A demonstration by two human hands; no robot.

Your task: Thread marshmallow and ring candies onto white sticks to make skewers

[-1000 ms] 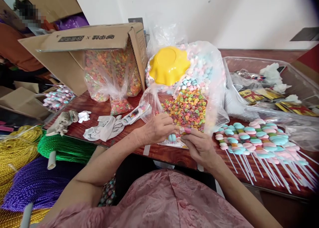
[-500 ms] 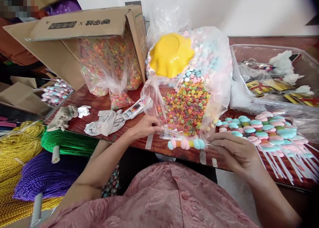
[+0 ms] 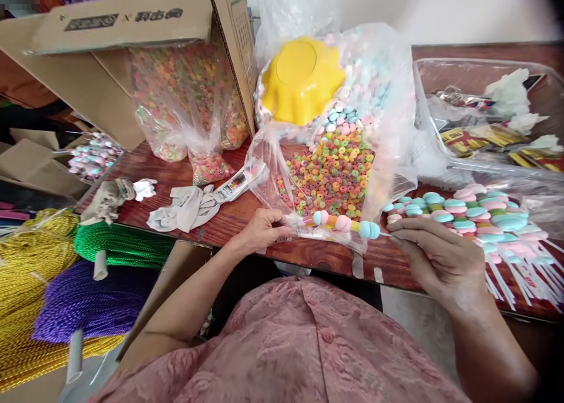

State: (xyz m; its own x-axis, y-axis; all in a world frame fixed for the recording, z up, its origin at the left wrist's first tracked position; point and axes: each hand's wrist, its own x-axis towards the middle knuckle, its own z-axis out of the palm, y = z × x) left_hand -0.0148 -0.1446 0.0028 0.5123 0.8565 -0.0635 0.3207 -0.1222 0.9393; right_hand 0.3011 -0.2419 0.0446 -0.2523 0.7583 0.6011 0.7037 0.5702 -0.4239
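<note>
My right hand (image 3: 440,256) pinches the white stick of a candy skewer (image 3: 343,223), held level near the table's front edge. Blue and pink marshmallows alternate on it with orange and yellow rings. Closed fingertips of my left hand (image 3: 267,229) grip the end of a clear printed plastic sleeve (image 3: 315,232), close to the skewer's tip. Whether the tip is inside the sleeve, I cannot tell. Just behind, an open plastic bag spills colourful ring candies (image 3: 328,177) and small marshmallows (image 3: 339,120). Finished-looking skewers (image 3: 476,215) lie piled beside my right hand.
A yellow scalloped bowl (image 3: 302,80) rests upside down on the marshmallows. Left stands a cardboard box (image 3: 132,21) with bagged ring candies (image 3: 180,97). Grey gloves (image 3: 187,208) lie on the table. A clear bin (image 3: 484,156) stands right; cord bundles (image 3: 97,309) sit lower left.
My right hand has moved the skewer up and to the right, so it now overlaps the plastic sleeve. My left hand still grips the sleeve. The view has tilted slightly down.
</note>
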